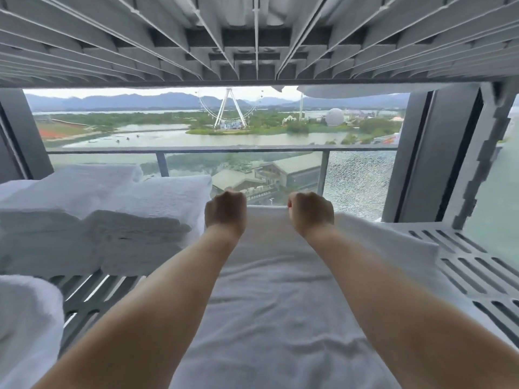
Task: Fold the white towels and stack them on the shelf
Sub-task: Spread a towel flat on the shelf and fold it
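Note:
A white towel (269, 290) lies flat on the grey slotted shelf (477, 265), running from the near edge to the back. Both my arms stretch forward over it. My left hand (226, 209) and my right hand (310, 210) sit side by side at the towel's far edge. Their fingers are curled down over that edge and grip it; the fingertips are hidden behind the knuckles. Two stacks of folded white towels (92, 220) stand on the same shelf, left of my left hand.
Another white towel bundle (25, 318) sits at the near left. The slotted underside of an upper shelf (252, 37) hangs low overhead. A grey shelf post (477, 164) stands at the right. Behind the shelf is a window (359, 181) with a balcony rail.

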